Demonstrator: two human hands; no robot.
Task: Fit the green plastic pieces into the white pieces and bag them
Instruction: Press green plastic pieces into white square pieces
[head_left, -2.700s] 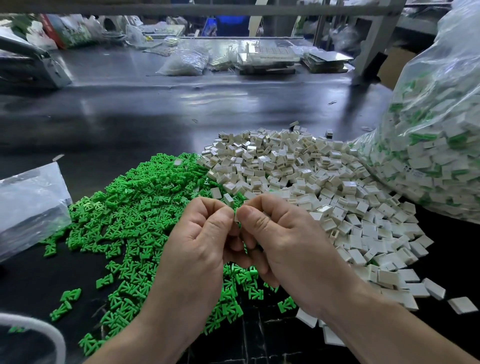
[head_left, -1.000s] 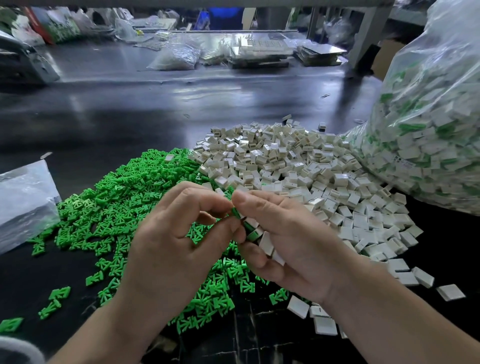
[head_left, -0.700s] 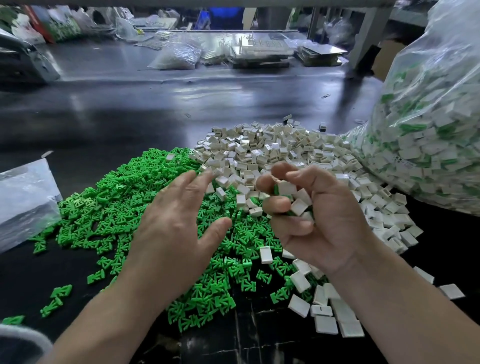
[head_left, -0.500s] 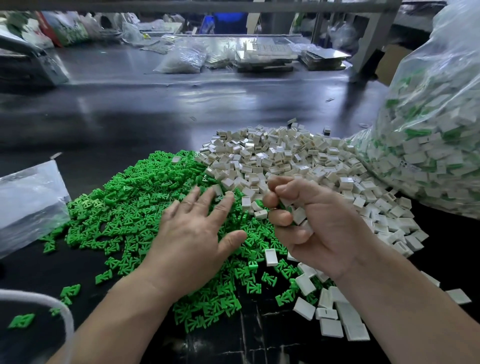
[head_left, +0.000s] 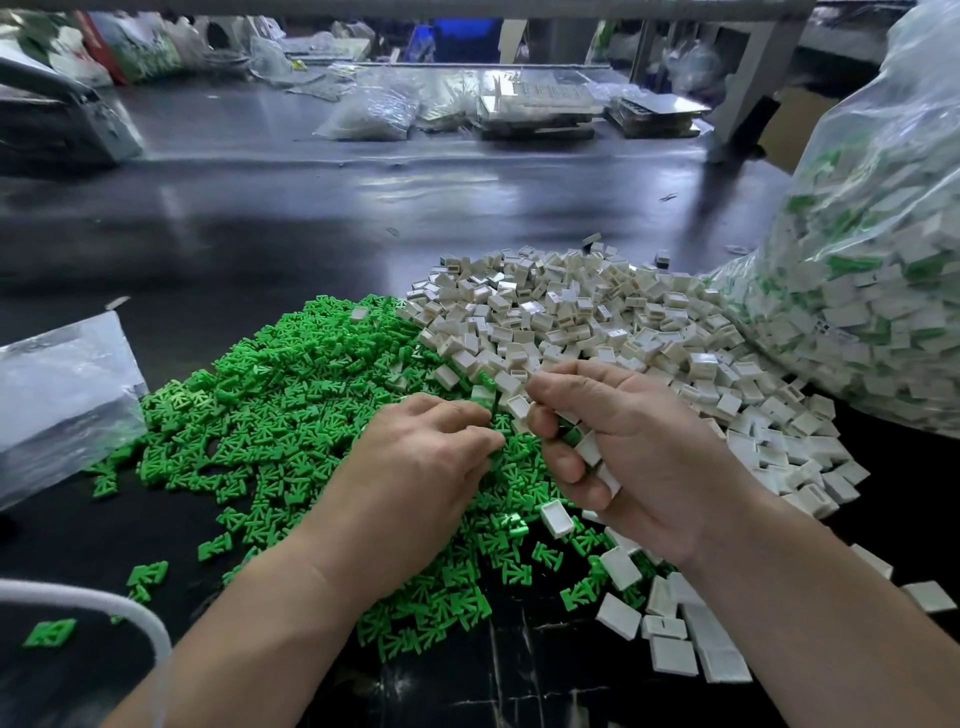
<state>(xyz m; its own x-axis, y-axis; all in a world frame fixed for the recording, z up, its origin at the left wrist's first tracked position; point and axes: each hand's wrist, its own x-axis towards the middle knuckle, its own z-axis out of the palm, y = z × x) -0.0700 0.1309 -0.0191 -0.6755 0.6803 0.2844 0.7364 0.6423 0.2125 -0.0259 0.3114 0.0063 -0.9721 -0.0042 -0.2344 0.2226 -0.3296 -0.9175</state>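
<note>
- The left hand (head_left: 415, 467) rests palm down on the near right part of the heap of green pieces (head_left: 270, 415). Its fingers are bent and their tips are sunk among the pieces, so I cannot tell whether it has already pinched one.
- I judge that the step in hand is to pick one green piece for fitting. It is better to take a single piece by one end, so that the other end stays free to enter the white part.
- The right hand (head_left: 639, 457) hovers at the right edge of the green heap. Its fingers are curled round a small stock of white pieces (head_left: 597, 322), and one of these sits at the tips of the thumb and forefinger.
- I would keep the opening of that piece turned toward the green heap and push the green part in straight until it seats. The lower fingers should not loosen, or the stock may fall on the table (head_left: 311, 223).
- The loose white pieces lie in their own heap behind and to the right of the green heap, touching it.
- The flat bag (head_left: 62, 400) lies just beside the left edge of the green heap. It is clear plastic, and I can make out nothing inside it.
- The big bag (head_left: 872, 291) stands well to the right of the green heap, beyond the white heap and touching it. It is packed with white pieces that show green, probably the finished ones. Its mouth is not in view.
</note>
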